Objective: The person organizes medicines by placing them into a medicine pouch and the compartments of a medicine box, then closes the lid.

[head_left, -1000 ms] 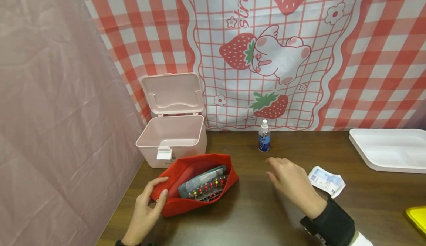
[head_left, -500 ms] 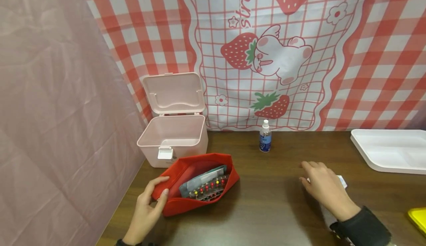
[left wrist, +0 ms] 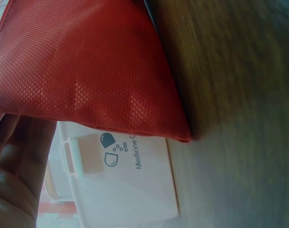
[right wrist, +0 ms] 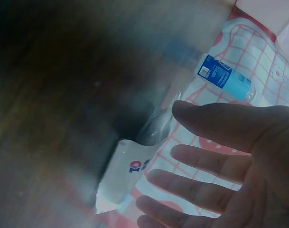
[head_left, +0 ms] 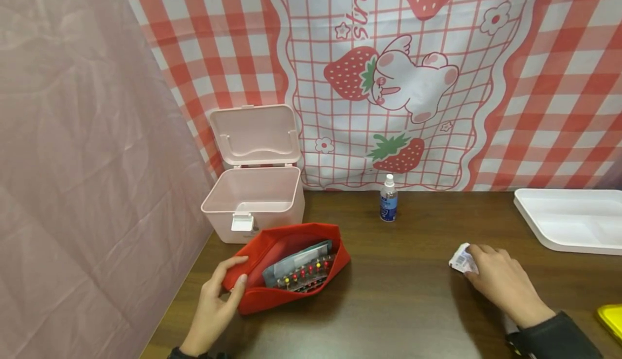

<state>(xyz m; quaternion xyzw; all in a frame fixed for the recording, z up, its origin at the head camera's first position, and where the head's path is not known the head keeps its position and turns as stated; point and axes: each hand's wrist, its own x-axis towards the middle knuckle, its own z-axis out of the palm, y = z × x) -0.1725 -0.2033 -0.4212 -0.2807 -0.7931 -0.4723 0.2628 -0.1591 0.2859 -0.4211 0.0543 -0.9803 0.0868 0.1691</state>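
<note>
Gripping the left end of a red pouch point(head_left: 272, 300), the left hand point(head_left: 210, 307) is at the lower left of the head view, thumb and fingers on the edge. The pouch lies at lower centre-left, mouth spread; inside are a teal-edged packet point(head_left: 289, 264) and a clear strip point(head_left: 306, 273) with red and yellow dots.

The right hand point(head_left: 505, 280), at lower right, is over a small white packet point(head_left: 461, 259) on the wooden counter point(head_left: 389, 305). In the right wrist view its fingers are extended and spaced apart, not clenched; the thumb tip appears close to the packet's clear part, but contact cannot be confirmed. The hand covers part of the packet in the head view.

Behind the pouch, left of centre, a pink box point(head_left: 259, 228) stands with its lid point(head_left: 257, 135) raised. The left wrist view shows a capsule print and "Medicine C" on its front, the remainder cut off by the pouch. A blue-labelled bottle point(head_left: 389, 208) stands upright near the centre. A white tray point(head_left: 559, 213) is at the right edge, with a yellow item point(head_left: 613, 316) below it, partly out of frame.
</note>
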